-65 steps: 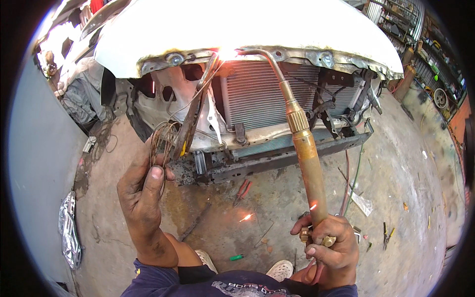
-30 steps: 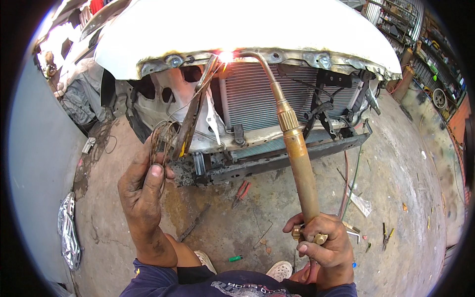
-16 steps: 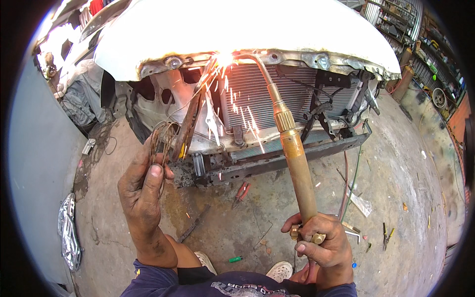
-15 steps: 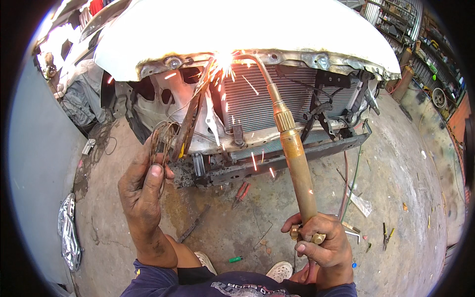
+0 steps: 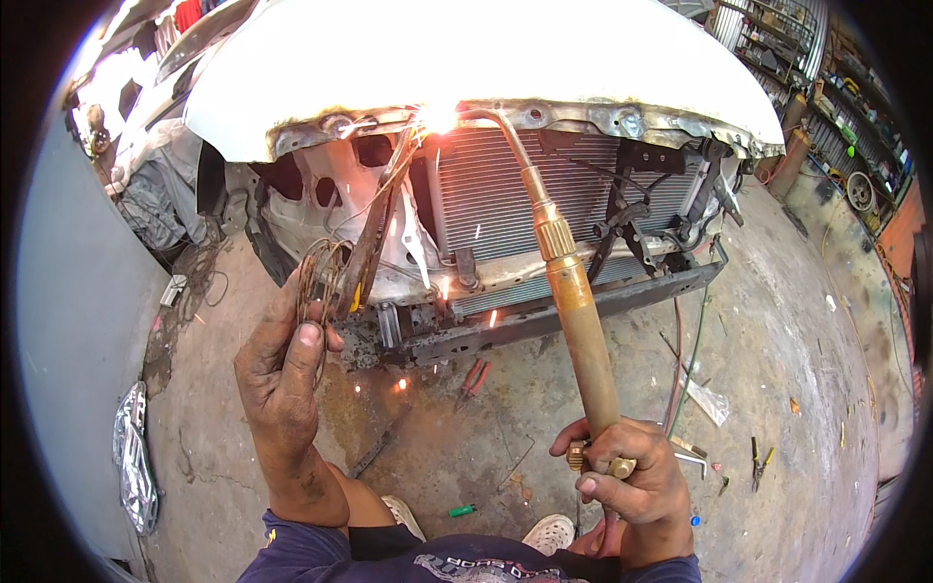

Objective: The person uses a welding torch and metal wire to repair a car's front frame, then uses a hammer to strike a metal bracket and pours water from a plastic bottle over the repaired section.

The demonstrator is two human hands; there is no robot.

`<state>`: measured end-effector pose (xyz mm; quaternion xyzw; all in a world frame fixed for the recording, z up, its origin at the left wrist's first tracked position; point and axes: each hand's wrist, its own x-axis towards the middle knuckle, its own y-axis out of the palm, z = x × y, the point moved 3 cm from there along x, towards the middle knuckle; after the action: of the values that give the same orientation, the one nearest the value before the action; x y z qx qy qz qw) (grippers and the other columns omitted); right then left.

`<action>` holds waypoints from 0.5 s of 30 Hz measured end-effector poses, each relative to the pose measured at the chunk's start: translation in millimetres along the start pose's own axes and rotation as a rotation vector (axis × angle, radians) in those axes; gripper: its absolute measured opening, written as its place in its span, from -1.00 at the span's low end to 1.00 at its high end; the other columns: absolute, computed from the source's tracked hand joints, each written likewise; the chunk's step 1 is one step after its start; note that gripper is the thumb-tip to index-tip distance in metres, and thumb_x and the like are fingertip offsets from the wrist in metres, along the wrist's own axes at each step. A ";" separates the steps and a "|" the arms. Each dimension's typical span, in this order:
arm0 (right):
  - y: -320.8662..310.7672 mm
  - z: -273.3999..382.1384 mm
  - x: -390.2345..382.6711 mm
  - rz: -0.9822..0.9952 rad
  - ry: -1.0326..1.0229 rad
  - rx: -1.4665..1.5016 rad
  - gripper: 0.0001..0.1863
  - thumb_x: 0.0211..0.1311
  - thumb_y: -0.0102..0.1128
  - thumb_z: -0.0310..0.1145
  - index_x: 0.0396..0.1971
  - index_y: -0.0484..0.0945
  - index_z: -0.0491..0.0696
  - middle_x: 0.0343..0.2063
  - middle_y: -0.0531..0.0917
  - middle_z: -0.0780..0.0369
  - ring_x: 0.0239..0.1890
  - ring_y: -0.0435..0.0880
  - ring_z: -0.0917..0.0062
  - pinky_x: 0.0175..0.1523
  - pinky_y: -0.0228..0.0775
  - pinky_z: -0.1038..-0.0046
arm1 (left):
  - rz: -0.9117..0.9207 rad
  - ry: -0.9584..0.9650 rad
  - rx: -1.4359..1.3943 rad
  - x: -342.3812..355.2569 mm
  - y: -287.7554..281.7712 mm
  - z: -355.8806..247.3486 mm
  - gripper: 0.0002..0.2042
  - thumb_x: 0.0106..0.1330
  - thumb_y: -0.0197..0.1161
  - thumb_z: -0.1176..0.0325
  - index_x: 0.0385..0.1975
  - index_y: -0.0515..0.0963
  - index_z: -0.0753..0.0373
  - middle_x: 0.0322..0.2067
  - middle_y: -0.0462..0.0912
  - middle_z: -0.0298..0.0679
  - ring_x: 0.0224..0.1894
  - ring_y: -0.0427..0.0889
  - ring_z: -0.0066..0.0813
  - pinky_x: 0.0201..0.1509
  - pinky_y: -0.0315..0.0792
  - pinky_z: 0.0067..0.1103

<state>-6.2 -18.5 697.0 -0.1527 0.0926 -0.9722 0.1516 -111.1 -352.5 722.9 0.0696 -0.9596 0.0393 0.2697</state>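
My right hand is wrapped round the valve end of a brass gas torch. Its bent tip points left at a glowing spot on the front lip of the white car hood. Between thumb and fingers, my left hand pinches a coil of thin wire; a strand runs up toward the bright spot. Just right of the coil, a dark metal strip slants up to the hood's lip. The glare hides the joint itself. Sparks drop from it.
Behind the torch sits the car's radiator, above a dark lower crossbar. On the concrete floor lie red-handled pliers, a green lighter-like object, yellow-handled pliers and a clear plastic bag. Hoses run at the right.
The torch tip has shifted very slightly left along the hood's lip. The burst of sparks is smaller and the glow redder. Both hands keep their grips.
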 end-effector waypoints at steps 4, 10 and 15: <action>1.4 0.6 -1.4 -0.007 0.047 0.026 -0.79 0.11 0.47 -0.48 -0.40 0.54 -0.07 -0.16 0.75 -0.01 -0.18 0.80 0.33 -0.10 0.60 0.38 | -0.041 -0.019 -0.028 -1.8 2.5 0.2 -0.52 0.47 0.15 0.42 0.36 0.45 0.44 -0.08 0.73 -0.08 -0.26 0.56 -0.54 -0.10 0.48 -0.57; 1.2 1.6 -0.5 -0.002 0.031 0.017 -0.80 0.12 0.47 -0.49 -0.39 0.54 -0.07 -0.17 0.74 -0.01 -0.16 0.80 0.31 -0.09 0.60 0.37 | 0.009 -0.006 -0.072 -1.2 0.5 -0.6 -0.56 0.51 0.15 0.49 0.37 0.44 0.44 -0.09 0.68 -0.23 -0.21 0.59 -0.59 -0.07 0.50 -0.65; 1.1 0.9 0.3 0.000 -0.014 -0.006 -0.79 0.12 0.47 -0.49 -0.38 0.54 -0.07 -0.17 0.74 0.00 -0.14 0.80 0.30 -0.08 0.61 0.35 | -0.021 -0.014 -0.027 -1.7 0.8 0.3 -0.53 0.48 0.15 0.43 0.36 0.45 0.45 -0.04 0.73 -0.11 -0.25 0.56 -0.54 -0.09 0.48 -0.57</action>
<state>-5.9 -19.7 697.7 -0.1601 0.0942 -0.9708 0.1517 -110.0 -351.6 721.7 0.0765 -0.9611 0.0228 0.2643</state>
